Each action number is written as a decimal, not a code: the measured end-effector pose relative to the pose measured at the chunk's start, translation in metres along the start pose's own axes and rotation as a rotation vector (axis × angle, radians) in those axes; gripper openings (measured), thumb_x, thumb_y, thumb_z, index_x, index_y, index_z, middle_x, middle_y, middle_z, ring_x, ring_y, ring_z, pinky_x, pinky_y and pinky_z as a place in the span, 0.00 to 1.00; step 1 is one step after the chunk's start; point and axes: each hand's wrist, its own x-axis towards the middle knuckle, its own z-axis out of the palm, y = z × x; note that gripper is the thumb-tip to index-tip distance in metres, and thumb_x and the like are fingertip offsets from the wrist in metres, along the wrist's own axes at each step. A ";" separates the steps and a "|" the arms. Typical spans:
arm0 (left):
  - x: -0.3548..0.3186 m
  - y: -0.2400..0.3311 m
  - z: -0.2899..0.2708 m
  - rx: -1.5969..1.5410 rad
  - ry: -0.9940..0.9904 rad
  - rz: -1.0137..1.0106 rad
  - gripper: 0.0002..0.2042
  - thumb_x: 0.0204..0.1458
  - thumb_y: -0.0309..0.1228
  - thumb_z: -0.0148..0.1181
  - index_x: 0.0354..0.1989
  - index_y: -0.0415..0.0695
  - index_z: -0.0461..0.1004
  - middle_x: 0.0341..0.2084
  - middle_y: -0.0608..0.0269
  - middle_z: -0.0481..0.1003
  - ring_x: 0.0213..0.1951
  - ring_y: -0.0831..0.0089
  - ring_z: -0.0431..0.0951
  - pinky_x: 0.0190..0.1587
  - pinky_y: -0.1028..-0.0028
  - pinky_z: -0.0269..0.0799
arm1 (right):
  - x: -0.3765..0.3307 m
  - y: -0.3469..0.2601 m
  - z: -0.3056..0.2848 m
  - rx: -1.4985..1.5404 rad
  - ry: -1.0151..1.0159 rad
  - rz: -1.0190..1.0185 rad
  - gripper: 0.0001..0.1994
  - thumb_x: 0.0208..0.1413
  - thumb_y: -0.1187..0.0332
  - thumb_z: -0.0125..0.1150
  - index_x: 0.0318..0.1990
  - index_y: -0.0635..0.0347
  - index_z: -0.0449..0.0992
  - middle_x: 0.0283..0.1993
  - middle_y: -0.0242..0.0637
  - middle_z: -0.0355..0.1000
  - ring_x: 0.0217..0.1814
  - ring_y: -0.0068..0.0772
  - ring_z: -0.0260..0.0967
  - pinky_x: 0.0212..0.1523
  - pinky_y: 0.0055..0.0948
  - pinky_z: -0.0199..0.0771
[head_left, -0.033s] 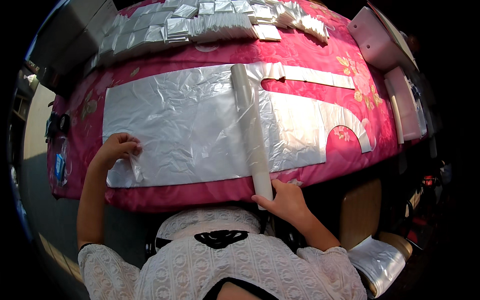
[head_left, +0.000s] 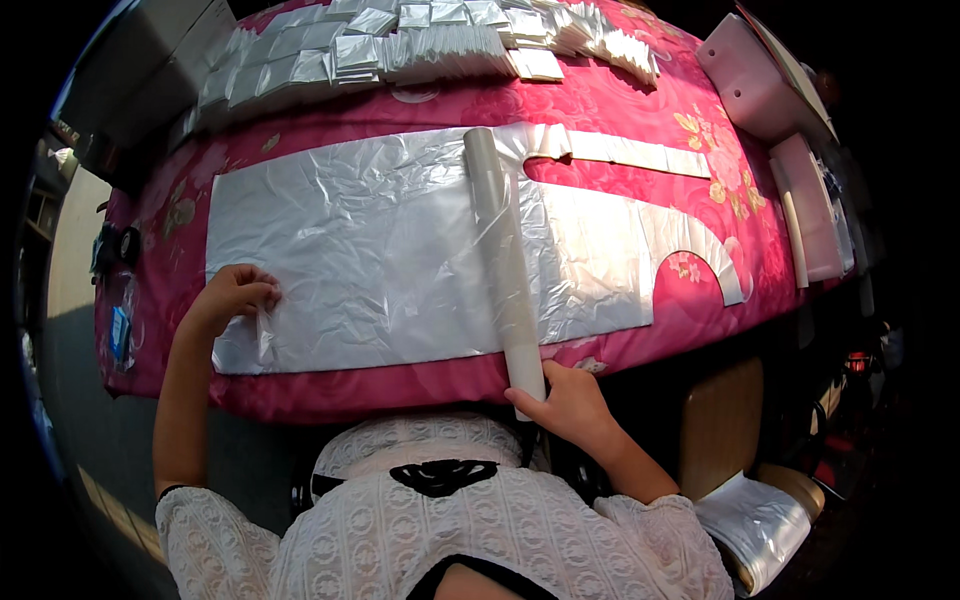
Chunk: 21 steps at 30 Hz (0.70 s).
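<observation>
A thin translucent-white plastic apron point(head_left: 380, 250) lies spread flat across the table. Its right end has curved cut-outs and strap-like strips. Near the apron's left end, my left hand point(head_left: 240, 297) pinches a small gathered fold of the plastic between thumb and fingers. A long pale tube point(head_left: 508, 265) rests crosswise on the apron, its near end reaching past the table's front edge. My right hand point(head_left: 568, 402) grips that near end, thumb on top.
A pink floral cloth point(head_left: 620, 120) covers the table. Several stacks of small folded plastic packets point(head_left: 440, 55) line the far side. White boxes point(head_left: 750, 85) stand at the right, with a grey box point(head_left: 150, 70) at the far left. More folded plastic point(head_left: 755, 525) hangs over a chair point(head_left: 722, 420).
The plastic fold under my left hand has shifted slightly to the left. My right hand and the tube have barely moved.
</observation>
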 end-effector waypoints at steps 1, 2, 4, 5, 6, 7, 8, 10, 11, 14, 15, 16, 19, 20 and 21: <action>0.003 -0.005 -0.006 0.014 -0.013 0.013 0.08 0.45 0.27 0.57 0.34 0.39 0.73 0.26 0.64 0.76 0.27 0.80 0.75 0.29 0.82 0.69 | -0.002 0.001 0.002 0.093 0.014 0.020 0.22 0.45 0.50 0.59 0.29 0.65 0.73 0.26 0.50 0.72 0.31 0.50 0.72 0.33 0.39 0.71; 0.005 -0.008 -0.011 0.030 -0.026 0.024 0.09 0.44 0.27 0.57 0.34 0.39 0.73 0.26 0.64 0.76 0.27 0.81 0.75 0.28 0.82 0.68 | -0.003 0.001 0.001 0.104 0.012 0.038 0.22 0.45 0.50 0.59 0.30 0.65 0.74 0.27 0.50 0.72 0.31 0.50 0.72 0.33 0.39 0.71; 0.004 -0.007 -0.014 0.085 -0.028 0.005 0.09 0.44 0.27 0.57 0.34 0.40 0.73 0.26 0.64 0.76 0.27 0.82 0.74 0.28 0.83 0.68 | -0.004 0.004 -0.001 0.126 0.006 0.072 0.21 0.45 0.51 0.58 0.31 0.64 0.74 0.27 0.49 0.73 0.31 0.49 0.72 0.33 0.39 0.71; 0.003 -0.006 -0.016 0.114 -0.030 -0.003 0.09 0.44 0.27 0.57 0.34 0.40 0.73 0.26 0.65 0.77 0.27 0.82 0.74 0.28 0.83 0.67 | -0.006 0.005 -0.001 0.144 0.006 0.071 0.21 0.46 0.51 0.58 0.31 0.64 0.74 0.27 0.49 0.73 0.31 0.49 0.72 0.33 0.39 0.71; 0.003 -0.005 -0.018 0.131 -0.032 -0.008 0.09 0.43 0.27 0.58 0.34 0.39 0.73 0.26 0.64 0.76 0.26 0.81 0.74 0.28 0.82 0.67 | -0.008 0.007 -0.001 0.163 0.005 0.070 0.21 0.46 0.51 0.58 0.31 0.64 0.74 0.27 0.49 0.72 0.31 0.49 0.72 0.33 0.39 0.71; 0.002 -0.004 -0.020 0.149 -0.033 -0.013 0.10 0.42 0.27 0.58 0.35 0.39 0.73 0.25 0.64 0.76 0.26 0.81 0.74 0.28 0.82 0.68 | -0.009 0.008 0.000 0.182 0.003 0.069 0.20 0.46 0.52 0.58 0.31 0.65 0.74 0.27 0.49 0.72 0.31 0.49 0.72 0.33 0.39 0.71; 0.001 -0.004 -0.022 0.168 -0.034 -0.018 0.11 0.41 0.26 0.59 0.35 0.38 0.73 0.25 0.63 0.76 0.25 0.81 0.73 0.28 0.81 0.68 | -0.010 0.008 0.000 0.179 0.000 0.069 0.19 0.46 0.53 0.58 0.31 0.65 0.74 0.27 0.50 0.72 0.31 0.49 0.72 0.32 0.38 0.71; -0.002 -0.008 -0.037 0.468 0.018 0.050 0.11 0.40 0.25 0.59 0.35 0.37 0.72 0.27 0.60 0.76 0.27 0.75 0.75 0.30 0.76 0.69 | -0.011 0.007 0.001 0.173 -0.009 0.065 0.18 0.45 0.56 0.60 0.33 0.65 0.74 0.26 0.50 0.72 0.30 0.47 0.73 0.31 0.35 0.71; -0.004 -0.009 -0.041 0.617 0.046 0.086 0.12 0.40 0.25 0.59 0.35 0.37 0.72 0.28 0.59 0.76 0.28 0.71 0.75 0.31 0.74 0.70 | -0.011 0.007 0.001 0.171 -0.007 0.048 0.18 0.45 0.55 0.59 0.32 0.65 0.74 0.26 0.50 0.72 0.30 0.48 0.72 0.31 0.37 0.71; -0.025 0.042 0.007 1.258 0.538 0.398 0.13 0.41 0.22 0.57 0.38 0.37 0.71 0.35 0.54 0.75 0.36 0.61 0.75 0.39 0.68 0.70 | -0.013 0.008 0.001 0.160 0.012 0.059 0.20 0.45 0.52 0.58 0.29 0.64 0.74 0.25 0.49 0.72 0.29 0.49 0.72 0.31 0.39 0.71; -0.023 0.056 0.031 1.098 0.571 0.599 0.13 0.42 0.21 0.56 0.39 0.38 0.71 0.38 0.53 0.73 0.40 0.58 0.73 0.42 0.66 0.69 | -0.013 0.006 -0.001 0.156 0.006 0.064 0.20 0.45 0.52 0.58 0.29 0.64 0.74 0.25 0.49 0.72 0.29 0.49 0.72 0.31 0.39 0.71; -0.019 0.070 0.058 0.929 0.597 0.794 0.14 0.43 0.20 0.54 0.41 0.39 0.70 0.40 0.52 0.72 0.43 0.56 0.71 0.45 0.65 0.67 | -0.012 0.006 -0.001 0.153 0.001 0.069 0.20 0.45 0.52 0.58 0.29 0.64 0.74 0.25 0.50 0.72 0.29 0.49 0.72 0.31 0.39 0.71; -0.006 0.085 0.146 0.574 0.335 1.082 0.19 0.46 0.20 0.52 0.49 0.40 0.66 0.50 0.55 0.68 0.52 0.57 0.67 0.53 0.67 0.63 | -0.010 0.005 -0.003 0.140 -0.023 0.086 0.20 0.45 0.52 0.58 0.29 0.64 0.74 0.25 0.50 0.72 0.29 0.49 0.72 0.31 0.39 0.71; 0.001 0.081 0.172 0.532 0.277 1.116 0.22 0.46 0.21 0.52 0.53 0.40 0.63 0.53 0.54 0.64 0.55 0.56 0.64 0.55 0.66 0.61 | -0.010 0.006 -0.003 0.151 -0.030 0.077 0.20 0.45 0.52 0.59 0.29 0.65 0.74 0.25 0.50 0.72 0.29 0.49 0.72 0.31 0.38 0.71; 0.011 0.078 0.197 0.517 0.253 1.127 0.24 0.47 0.21 0.52 0.56 0.38 0.60 0.56 0.52 0.61 0.57 0.55 0.61 0.58 0.66 0.58 | -0.010 0.007 -0.002 0.162 -0.032 0.074 0.20 0.45 0.52 0.59 0.29 0.65 0.74 0.25 0.50 0.72 0.29 0.49 0.72 0.31 0.38 0.71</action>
